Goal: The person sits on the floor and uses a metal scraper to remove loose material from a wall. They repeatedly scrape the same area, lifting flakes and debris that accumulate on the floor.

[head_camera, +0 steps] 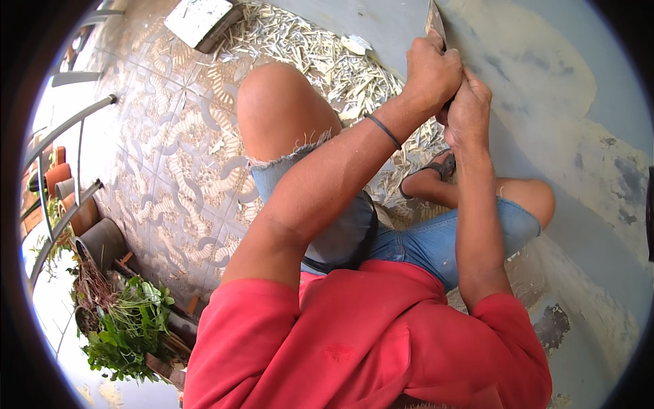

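Observation:
A metal scraper [435, 20] with a narrow pointed-looking blade lies against the painted wall [541, 66] at the top right. My left hand [434, 66], a black band around its wrist, is closed around the scraper near the blade. Just behind it, my right hand [469, 105] grips the rear of the tool, and a bit of dark handle shows between the two hands. The wall is grey-blue, with pale and dark patches where the paint is gone. Pale paint flakes [327, 66] lie heaped on the floor along its foot.
A white-topped block [199, 20] stands on the patterned tile floor [168, 153] beside the flakes. My bent knees and a sandalled foot [434, 176] are close to the wall. Pots [102, 243], a leafy plant [127, 327] and curved metal bars [66, 128] stand at the left.

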